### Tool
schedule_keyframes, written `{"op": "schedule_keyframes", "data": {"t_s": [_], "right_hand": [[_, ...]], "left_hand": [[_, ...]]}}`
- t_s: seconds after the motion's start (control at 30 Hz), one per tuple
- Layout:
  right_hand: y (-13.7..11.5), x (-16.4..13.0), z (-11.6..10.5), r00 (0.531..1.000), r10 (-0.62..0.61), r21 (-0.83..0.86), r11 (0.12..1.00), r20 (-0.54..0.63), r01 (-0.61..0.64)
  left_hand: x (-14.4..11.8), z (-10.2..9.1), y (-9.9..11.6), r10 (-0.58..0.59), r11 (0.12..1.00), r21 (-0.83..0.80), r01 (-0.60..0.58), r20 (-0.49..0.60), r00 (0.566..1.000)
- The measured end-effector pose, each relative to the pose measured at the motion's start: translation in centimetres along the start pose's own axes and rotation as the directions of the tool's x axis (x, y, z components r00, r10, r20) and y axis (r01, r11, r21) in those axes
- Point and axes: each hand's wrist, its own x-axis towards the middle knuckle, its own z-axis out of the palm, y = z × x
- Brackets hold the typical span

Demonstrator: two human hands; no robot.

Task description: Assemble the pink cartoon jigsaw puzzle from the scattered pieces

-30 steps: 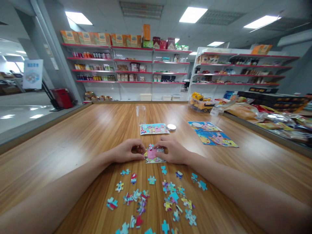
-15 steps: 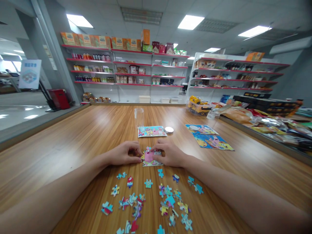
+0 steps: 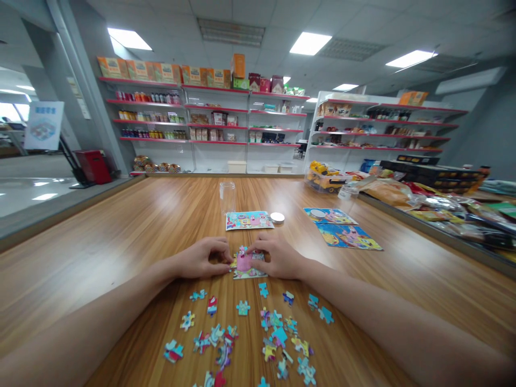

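Head view: partly joined puzzle (image 3: 246,264) at frame centre on table (image 3: 121,236), pinched between left hand (image 3: 201,258) and right hand (image 3: 277,256); edges should be pressed flat, evenly.

Right hand (image 3: 278,257) fingertips now atop puzzle cluster (image 3: 245,263)

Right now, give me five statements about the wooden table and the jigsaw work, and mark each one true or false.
1. Both hands, left hand and right hand, touch the small joined pink jigsaw patch. True.
2. The loose blue jigsaw pieces lie beyond the patch, toward the shelves. False: they lie nearer the person.
3. The clear plastic jar stands upright, lid off. True.
4. The round white lid sits on the jar. False: it lies on the wooden table.
5. Two printed cartoon picture sheets lie to the right. True.
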Motion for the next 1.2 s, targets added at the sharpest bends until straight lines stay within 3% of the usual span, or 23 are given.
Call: {"op": "schedule_keyframes", "data": {"t_s": [0.17,0.33,0.4,0.47,0.53,0.63,0.73,0.87,0.97,1.07,1.2], "right_hand": [[0.1,0.0,0.1,1.000,-0.006,0.009,1.000,-0.005,0.006],[-0.1,0.0,0.0,1.000,0.010,-0.009,1.000,0.008,-0.010],[-0.2,0.0,0.0,1.000,-0.006,-0.013,1.000,0.004,0.006],[-0.2,0.0,0.1,0.999,-0.031,-0.010,0.999,-0.006,0.031],[0.0,0.0,0.2,0.998,-0.056,-0.006,0.998,-0.020,0.056],[0.2,0.0,0.5,0.997,-0.069,-0.019,0.997,-0.035,0.068],[0.3,0.0,0.5,0.998,-0.057,-0.033,0.998,-0.036,0.055],[0.2,0.0,0.5,0.997,-0.066,-0.026,0.998,-0.051,0.065],[0.3,0.0,0.4,0.988,-0.066,-0.032,0.998,-0.138,0.062],[0.6,0.1,0.6,0.974,-0.041,-0.038,0.999,-0.223,0.033],[0.8,0.3,0.9,0.970,-0.050,-0.035,0.998,-0.239,0.043]], "left_hand": [[-0.1,-0.1,-0.1,-0.020,0.996,-0.086,0.019,-0.014,1.000],[-0.2,-0.1,-0.3,0.023,0.998,-0.061,-0.022,0.018,1.000],[-0.2,0.0,-0.5,0.002,0.995,-0.103,-0.006,-0.036,0.999],[-0.3,0.2,-0.7,-0.032,0.993,-0.119,0.013,-0.158,0.987],[-0.3,0.3,-0.7,-0.031,0.999,-0.037,0.023,-0.225,0.974],[-0.2,0.4,-0.5,0.068,0.986,0.161,-0.049,-0.117,0.991],[-0.1,0.4,-0.3,0.099,0.980,0.177,-0.087,-0.057,0.993],[0.0,0.3,-0.6,-0.004,0.997,0.074,0.021,-0.224,0.975],[0.1,0.4,-1.1,-0.002,0.993,0.111,0.042,-0.337,0.941],[0.2,0.8,-1.3,0.048,0.973,0.229,0.024,-0.303,0.952],[0.2,1.2,-1.5,0.067,0.940,0.339,0.039,-0.295,0.953]]}}
